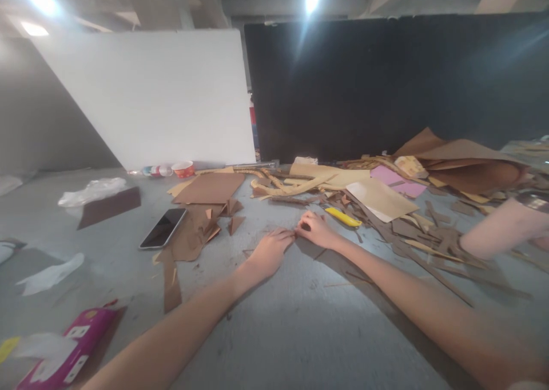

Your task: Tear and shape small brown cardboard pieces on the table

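Observation:
My left hand [269, 253] rests low over the grey table, its fingers together and bent down at the tips. Right beside it, my right hand [318, 230] is closed in a pinch, with thumb and forefinger curled round. The fingertips of both hands meet over a small brownish thing, too hidden to name. Just beyond my right hand lies a yellow utility knife [343, 217]. Left of my left hand are brown leather-like scraps [189, 233] and small folded brown pieces [235, 225].
A phone [163, 229] lies at left, near a magenta pack [72, 350] and crumpled white plastic [92, 192]. Brown and tan strips and sheets [384, 201] cover the back and right. Another person's forearm [506, 228] reaches in at right. White and black panels [386, 87] stand behind.

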Demonstrator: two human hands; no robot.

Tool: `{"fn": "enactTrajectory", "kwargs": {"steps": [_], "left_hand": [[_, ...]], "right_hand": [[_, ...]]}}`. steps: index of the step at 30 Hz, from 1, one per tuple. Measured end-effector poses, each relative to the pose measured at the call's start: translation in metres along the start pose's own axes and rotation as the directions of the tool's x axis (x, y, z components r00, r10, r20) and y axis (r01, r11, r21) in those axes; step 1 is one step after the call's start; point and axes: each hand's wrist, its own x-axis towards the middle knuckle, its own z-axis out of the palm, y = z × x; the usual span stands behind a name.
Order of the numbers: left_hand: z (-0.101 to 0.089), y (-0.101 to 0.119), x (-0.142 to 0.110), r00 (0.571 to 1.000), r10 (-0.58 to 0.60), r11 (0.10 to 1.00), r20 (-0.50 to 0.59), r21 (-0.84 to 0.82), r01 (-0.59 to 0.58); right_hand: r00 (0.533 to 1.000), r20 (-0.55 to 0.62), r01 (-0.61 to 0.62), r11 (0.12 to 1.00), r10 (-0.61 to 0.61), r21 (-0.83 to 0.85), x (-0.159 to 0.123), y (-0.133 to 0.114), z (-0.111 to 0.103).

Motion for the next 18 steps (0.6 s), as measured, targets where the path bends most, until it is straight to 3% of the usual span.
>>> {"fn": "enactTrajectory", "kwargs": {"steps": [5,11,15,18], "left_hand": [[-0.002,0.003,0.000,1.000,-0.016,0.999,0.024,0.041,0.015],[0.001,0.003,-0.001,0.999,-0.046,0.997,0.024,0.057,0.044],[0.000,0.007,0.000,0.996,-0.079,0.995,0.030,0.057,0.077],[-0.002,0.010,0.001,0.994,-0.102,0.994,0.031,0.053,0.100]], "right_hand": [[0.997,-0.063,0.057,0.997,-0.054,0.043,-0.003,-0.002,-0.002],[0.958,-0.143,0.255,0.967,-0.250,0.019,-0.011,0.000,-0.007],[0.893,-0.066,0.437,0.891,-0.446,-0.122,-0.018,-0.008,-0.018],[0.871,0.033,0.488,0.857,-0.490,-0.168,-0.020,-0.016,-0.028]]}}
